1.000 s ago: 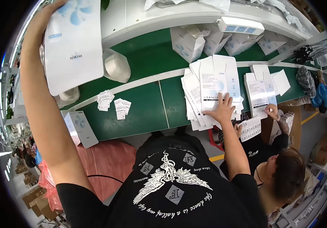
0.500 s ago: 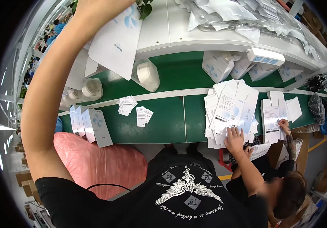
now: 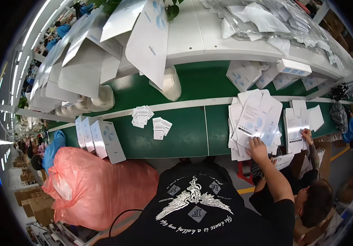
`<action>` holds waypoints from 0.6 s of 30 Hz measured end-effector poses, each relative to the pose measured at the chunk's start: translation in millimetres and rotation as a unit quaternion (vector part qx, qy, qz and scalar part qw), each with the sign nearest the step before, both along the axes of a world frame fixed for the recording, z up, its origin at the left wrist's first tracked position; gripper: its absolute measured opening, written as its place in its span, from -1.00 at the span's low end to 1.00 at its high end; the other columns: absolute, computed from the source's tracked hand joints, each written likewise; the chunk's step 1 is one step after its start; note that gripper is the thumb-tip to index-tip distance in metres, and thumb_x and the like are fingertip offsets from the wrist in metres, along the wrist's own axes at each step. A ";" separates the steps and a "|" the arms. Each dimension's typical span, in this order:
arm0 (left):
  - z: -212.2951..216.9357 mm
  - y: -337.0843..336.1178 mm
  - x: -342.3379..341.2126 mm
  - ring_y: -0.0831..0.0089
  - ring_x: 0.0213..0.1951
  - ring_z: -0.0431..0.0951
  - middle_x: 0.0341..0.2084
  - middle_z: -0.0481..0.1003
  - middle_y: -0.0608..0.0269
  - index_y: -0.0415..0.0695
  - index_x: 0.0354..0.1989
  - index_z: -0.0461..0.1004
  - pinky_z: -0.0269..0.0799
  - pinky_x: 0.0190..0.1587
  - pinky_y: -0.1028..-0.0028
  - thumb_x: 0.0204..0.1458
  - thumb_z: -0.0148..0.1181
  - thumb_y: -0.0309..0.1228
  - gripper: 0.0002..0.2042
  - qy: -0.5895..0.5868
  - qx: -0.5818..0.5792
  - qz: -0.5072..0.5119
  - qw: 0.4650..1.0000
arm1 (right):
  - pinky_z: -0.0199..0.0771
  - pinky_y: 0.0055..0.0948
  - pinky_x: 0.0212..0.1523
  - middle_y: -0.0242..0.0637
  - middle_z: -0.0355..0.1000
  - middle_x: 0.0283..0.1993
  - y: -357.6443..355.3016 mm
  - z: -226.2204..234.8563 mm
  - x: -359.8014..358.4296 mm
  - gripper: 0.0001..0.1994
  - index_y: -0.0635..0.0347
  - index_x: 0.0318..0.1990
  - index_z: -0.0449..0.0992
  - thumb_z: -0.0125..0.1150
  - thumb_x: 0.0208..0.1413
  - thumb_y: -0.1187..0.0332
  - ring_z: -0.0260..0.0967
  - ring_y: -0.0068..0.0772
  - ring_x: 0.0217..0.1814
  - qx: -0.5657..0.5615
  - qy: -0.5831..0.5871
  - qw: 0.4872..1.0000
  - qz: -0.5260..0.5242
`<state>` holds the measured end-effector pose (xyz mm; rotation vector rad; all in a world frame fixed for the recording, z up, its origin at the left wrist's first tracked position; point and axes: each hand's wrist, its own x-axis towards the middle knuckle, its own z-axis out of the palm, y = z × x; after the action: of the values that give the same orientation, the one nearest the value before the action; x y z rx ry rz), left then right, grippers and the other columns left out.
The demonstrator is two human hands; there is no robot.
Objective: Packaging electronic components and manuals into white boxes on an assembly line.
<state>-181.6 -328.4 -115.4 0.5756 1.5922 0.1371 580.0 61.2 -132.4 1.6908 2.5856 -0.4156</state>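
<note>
My right hand (image 3: 258, 146) reaches over the front edge of the green belt (image 3: 184, 135) and rests with spread fingers on the near edge of a fanned stack of flat white cartons (image 3: 253, 117). My left hand is out of view. A large flat white carton (image 3: 151, 41) leans on a pile of similar flats (image 3: 82, 69) on the upper white shelf at the left. My black printed shirt (image 3: 192, 205) fills the lower middle.
A co-worker sits at my right, one hand (image 3: 306, 135) on a second white stack (image 3: 303, 119). Upright white boxes (image 3: 102, 139), small leaflets (image 3: 148, 121), white moulded trays (image 3: 170, 84) and a pink plastic bag (image 3: 94, 188) are at the left. Clear bags (image 3: 266, 16) cover the shelf.
My raised left arm, which held a flat white carton high at the left, has left the picture; the carton now lies on the shelf pile. My right hand stayed on the stack.
</note>
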 end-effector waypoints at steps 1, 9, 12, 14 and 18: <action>-14.2 -5.1 2.7 -0.01 0.26 0.51 0.18 0.53 -0.18 -0.20 0.24 0.54 0.43 0.26 0.08 0.32 0.13 -0.01 -0.47 0.030 0.012 -0.037 0.999 | 0.50 0.11 0.26 0.12 0.46 0.24 0.5 3.0 0.3 -0.42 0.22 0.25 0.50 0.46 0.07 0.24 0.41 0.19 0.35 -0.008 -0.014 1.000 -0.007; -80.7 -17.8 54.7 -0.16 -0.12 0.71 -0.27 0.68 -0.21 -0.28 -0.06 0.66 0.62 -0.06 0.02 0.20 0.17 -0.40 -0.74 0.267 0.163 -0.301 0.901 | 0.54 0.05 0.26 -0.05 0.62 -0.07 10.1 107.0 -20.9 -0.68 0.24 0.09 0.59 0.33 0.17 0.50 0.60 0.07 -0.01 0.310 0.049 0.948 -0.055; 55.8 153.5 79.3 -0.14 -0.03 0.67 -0.11 0.65 -0.19 -0.28 0.00 0.60 0.58 0.04 0.09 0.21 0.21 -0.47 -0.77 0.271 0.322 -0.080 0.904 | 0.57 -0.03 0.26 -0.05 0.65 -0.05 48.5 176.4 -33.3 -0.78 0.28 0.06 0.64 0.21 0.31 0.60 0.62 0.07 0.03 0.410 0.095 0.901 -0.103; 108.5 241.9 98.1 -0.08 0.04 0.65 -0.01 0.64 -0.13 -0.28 0.05 0.57 0.55 0.11 0.16 0.21 0.24 -0.51 -0.74 0.264 0.395 -0.115 0.872 | 0.59 -0.04 0.21 -0.04 0.62 -0.10 56.9 245.6 -66.3 -0.76 0.30 0.06 0.63 0.21 0.29 0.63 0.62 0.07 -0.01 0.452 0.108 0.883 -0.069; 204.3 382.7 205.7 -0.07 0.38 0.42 0.39 0.41 -0.06 -0.09 0.37 0.41 0.38 0.39 0.13 0.01 0.53 -0.33 -0.30 0.189 0.674 -0.150 0.699 | 0.58 -0.24 0.20 -0.05 0.67 -0.07 47.6 325.3 -150.7 -0.77 0.34 0.09 0.63 0.21 0.34 0.60 0.65 0.02 0.02 0.389 0.138 0.911 -0.027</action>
<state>24.1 54.3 88.9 2.1065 1.5298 1.0514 429.3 108.8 192.9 2.0069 3.1728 0.5038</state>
